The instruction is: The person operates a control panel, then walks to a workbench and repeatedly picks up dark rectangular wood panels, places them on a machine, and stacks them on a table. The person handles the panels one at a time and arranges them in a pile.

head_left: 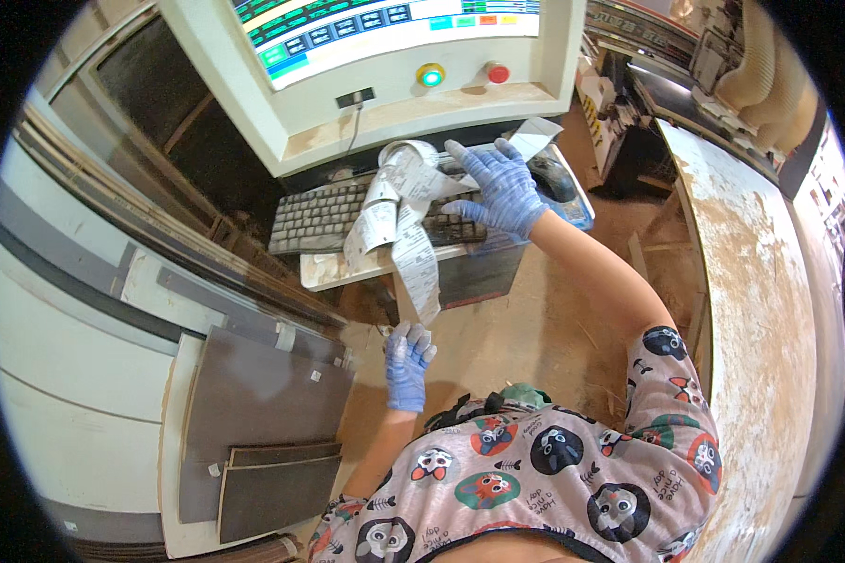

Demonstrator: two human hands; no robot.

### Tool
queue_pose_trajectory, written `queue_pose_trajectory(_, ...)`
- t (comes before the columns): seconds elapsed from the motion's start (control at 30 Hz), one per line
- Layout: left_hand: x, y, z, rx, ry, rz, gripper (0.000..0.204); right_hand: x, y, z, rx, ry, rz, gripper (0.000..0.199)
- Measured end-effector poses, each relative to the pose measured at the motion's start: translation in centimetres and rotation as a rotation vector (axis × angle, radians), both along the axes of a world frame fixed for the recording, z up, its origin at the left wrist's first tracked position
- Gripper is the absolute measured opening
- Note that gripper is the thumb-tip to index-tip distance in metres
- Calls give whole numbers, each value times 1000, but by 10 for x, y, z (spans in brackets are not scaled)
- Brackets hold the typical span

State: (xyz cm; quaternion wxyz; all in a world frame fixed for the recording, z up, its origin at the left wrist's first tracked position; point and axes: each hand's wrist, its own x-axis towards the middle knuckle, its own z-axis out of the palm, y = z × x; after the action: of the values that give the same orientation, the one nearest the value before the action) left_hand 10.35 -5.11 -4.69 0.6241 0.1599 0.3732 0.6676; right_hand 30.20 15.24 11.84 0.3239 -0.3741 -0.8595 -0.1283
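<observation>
My right hand (505,192), in a blue glove, is over the right part of the black keyboard (314,218), fingers spread and thumb apart. Beneath and beside its fingers lies a long curling strip of printed label paper (415,258), which hangs over the keyboard shelf's front edge. The paper's coiled part (409,153) rests at the back of the keyboard. My left hand (407,368), also gloved, is curled closed just below the strip's hanging end. A small pale bit shows by its fingertips, too small to name. Right of my right hand sits a black computer mouse (552,180).
Above the keyboard stands a machine console with a lit screen (394,38), a green-lit button (430,75) and a red button (498,72). Grey and white panels (263,413) lean at the left. A dusty white worktable (751,281) runs along the right.
</observation>
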Motion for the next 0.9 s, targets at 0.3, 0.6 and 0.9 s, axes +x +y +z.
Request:
queue_pose_trajectory(0.3, -16, 66, -187, -110, 262, -439, 37, 46, -79, -25, 46, 385, 3, 48)
queue_pose_trajectory(0.6, -24, 108, -345, -161, 716, -1248, 21, 117, -239, -205, -366, 627, -869, 46)
queue_pose_trajectory(0.9, 90, 267, -404, 667, 1780, -1933, 37, 13, -478, -383, -1100, 1320, -2093, 52)
